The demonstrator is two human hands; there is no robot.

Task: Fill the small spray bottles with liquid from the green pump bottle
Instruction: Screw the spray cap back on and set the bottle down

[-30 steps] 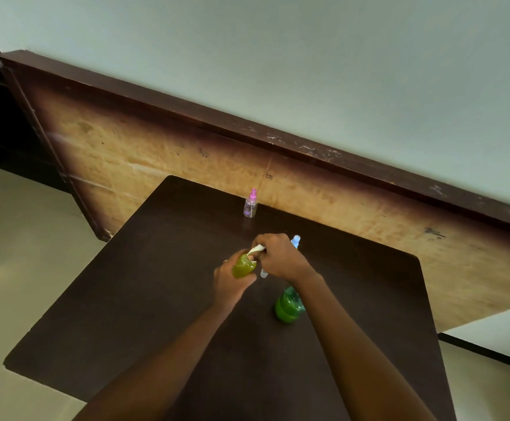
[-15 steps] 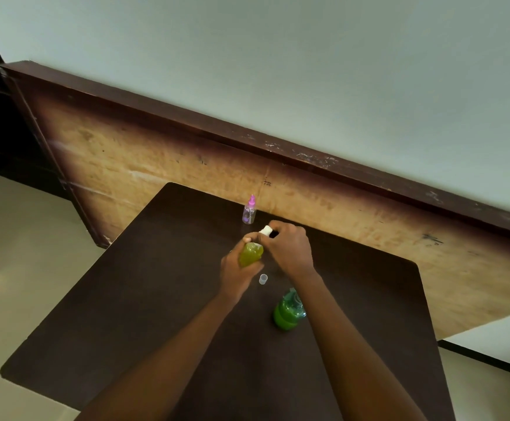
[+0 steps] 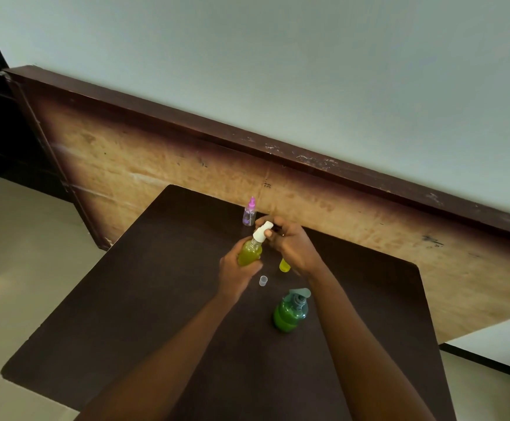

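Observation:
My left hand (image 3: pixel 232 275) grips a small spray bottle (image 3: pixel 250 252) full of yellow-green liquid, tilted with its white spray head (image 3: pixel 263 231) pointing up and right. My right hand (image 3: pixel 290 244) pinches that white head with thumb and fingers. Under my right hand a second small bottle (image 3: pixel 284 265) of yellow liquid stands on the table, mostly hidden. The green pump bottle (image 3: pixel 290 312) stands near my right forearm. A small clear cap (image 3: pixel 263 281) sits on the table between the bottles.
A small clear bottle with a pink top (image 3: pixel 249 212) stands at the far edge of the dark brown table (image 3: pixel 126 314). A worn wooden board (image 3: pixel 144 165) leans against the pale wall behind. Light floor lies to the left.
Both hands have lifted the small bottle slightly up and away. The white spray head now shows more fully, and the second yellow bottle has come into view under my right hand.

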